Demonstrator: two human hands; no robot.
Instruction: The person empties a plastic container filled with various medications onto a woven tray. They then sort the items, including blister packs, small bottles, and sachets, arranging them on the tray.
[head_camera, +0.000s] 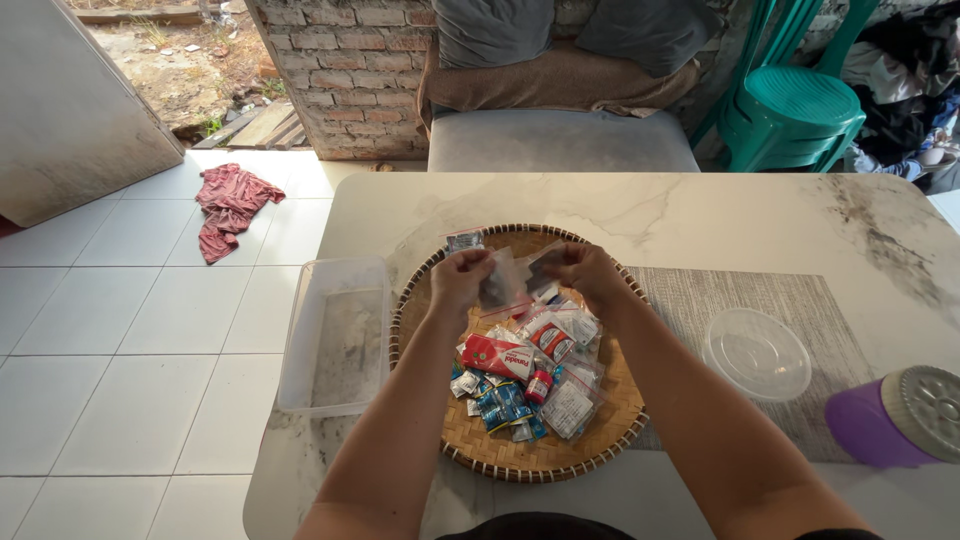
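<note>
Both my hands are raised over a round woven bamboo tray (470, 445) on a white marble table. My left hand (460, 277) and my right hand (583, 270) together grip a small clear zip bag (508, 279) with something dark inside, one hand at each side. Below them the tray holds a heap of small packets: a red and white flat box (497, 356), a tiny red-capped bottle (540, 386), blue sachets (502, 404) and several clear zip bags (570, 408). One more small zip bag (465, 240) lies at the tray's far rim.
A clear plastic box (335, 336) stands left of the tray at the table edge. A clear round lid (757, 353) lies on a grey mat (800, 300) to the right, beside a purple jar (895, 420). A grey seat, green plastic chairs (790, 110) and a red cloth (228, 205) on the floor lie beyond.
</note>
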